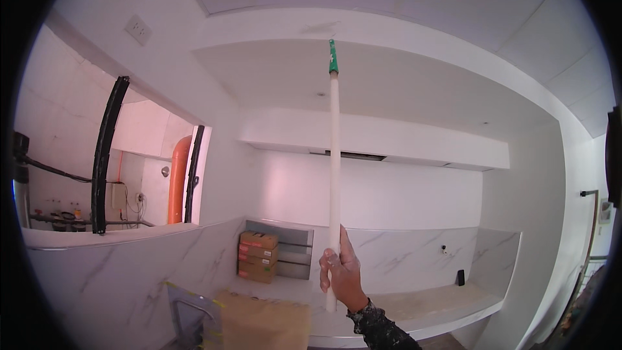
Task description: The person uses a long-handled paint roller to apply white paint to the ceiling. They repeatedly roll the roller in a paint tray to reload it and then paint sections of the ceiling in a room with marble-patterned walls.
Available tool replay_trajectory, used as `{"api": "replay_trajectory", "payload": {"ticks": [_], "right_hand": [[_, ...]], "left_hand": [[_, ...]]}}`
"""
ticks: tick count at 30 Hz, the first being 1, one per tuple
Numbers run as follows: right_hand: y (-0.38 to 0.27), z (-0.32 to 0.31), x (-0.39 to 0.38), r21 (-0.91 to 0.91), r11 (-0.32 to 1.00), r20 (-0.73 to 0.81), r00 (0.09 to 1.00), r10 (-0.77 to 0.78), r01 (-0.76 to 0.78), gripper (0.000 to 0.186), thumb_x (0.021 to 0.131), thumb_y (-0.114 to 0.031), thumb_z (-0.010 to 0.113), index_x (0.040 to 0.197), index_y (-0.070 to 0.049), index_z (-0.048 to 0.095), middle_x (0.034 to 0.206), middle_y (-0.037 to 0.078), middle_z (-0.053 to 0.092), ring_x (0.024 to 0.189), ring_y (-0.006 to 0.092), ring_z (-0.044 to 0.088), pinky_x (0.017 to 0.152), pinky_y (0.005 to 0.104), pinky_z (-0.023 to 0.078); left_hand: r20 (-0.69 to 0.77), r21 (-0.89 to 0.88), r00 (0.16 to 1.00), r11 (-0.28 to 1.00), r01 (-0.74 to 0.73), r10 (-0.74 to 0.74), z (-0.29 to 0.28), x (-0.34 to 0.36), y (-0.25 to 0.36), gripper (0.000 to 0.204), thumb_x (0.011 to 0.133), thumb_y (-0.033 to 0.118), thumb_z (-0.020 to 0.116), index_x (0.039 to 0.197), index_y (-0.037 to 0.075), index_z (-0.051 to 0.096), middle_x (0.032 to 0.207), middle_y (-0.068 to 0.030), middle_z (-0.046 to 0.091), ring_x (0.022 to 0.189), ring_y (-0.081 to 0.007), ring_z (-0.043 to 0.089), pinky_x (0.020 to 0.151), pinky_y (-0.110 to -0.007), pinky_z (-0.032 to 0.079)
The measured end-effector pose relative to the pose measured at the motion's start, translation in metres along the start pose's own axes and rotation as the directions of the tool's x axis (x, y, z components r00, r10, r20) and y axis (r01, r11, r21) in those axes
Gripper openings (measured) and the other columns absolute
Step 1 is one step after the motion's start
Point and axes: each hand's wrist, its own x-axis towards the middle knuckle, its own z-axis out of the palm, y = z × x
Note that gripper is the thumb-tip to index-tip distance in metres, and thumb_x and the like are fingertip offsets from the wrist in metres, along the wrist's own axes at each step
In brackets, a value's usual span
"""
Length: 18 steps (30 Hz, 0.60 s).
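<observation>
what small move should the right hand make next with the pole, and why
Probably a slight raise of the pale pole with the right hand, which is wrapped around its lower part: the green head on its top end shows just below a grey smudge on the white beam. Whether the head touches the beam, I cannot tell.

One white pole (335,175), one green head (333,58) atop it, one hand (350,277) around it; left of it, two upright black strips (109,155), one thick orange pipe (178,181).
</observation>
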Motion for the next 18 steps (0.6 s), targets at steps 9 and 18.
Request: {"api": "replay_trajectory", "payload": {"ticks": [9,18], "right_hand": [[0.006,0.033,0.080,0.107,0.992,-0.043,0.997,-0.060,0.065,0.064,0.104,-0.019,0.046,0.158,-0.010,0.012,0.074,0.003,0.048,0.043,0.0076,0.044,0.035,0.0242,0.041],[0.034,0.042,0.055,0.118,0.991,-0.110,0.993,-0.044,0.057,0.061,0.104,-0.021,0.046,0.157,-0.009,0.017,0.075,0.002,0.049,0.043,0.0080,0.045,0.034,0.0238,0.041]], "left_hand": [[0.017,0.014,0.999,0.999,0.034,-0.034,-0.008,0.005,0.009,0.074,0.096,0.051,0.050,0.148,0.002,0.032,0.157,-0.0180,0.026,0.146,-0.0366,0.019,0.119,-0.056,0.010],[0.026,0.026,0.998,0.998,0.050,-0.051,-0.011,0.004,0.005,0.077,0.096,0.053,0.048,0.150,0.003,0.028,0.159,-0.0166,0.022,0.148,-0.0349,0.015,0.119,-0.054,0.008]]}}
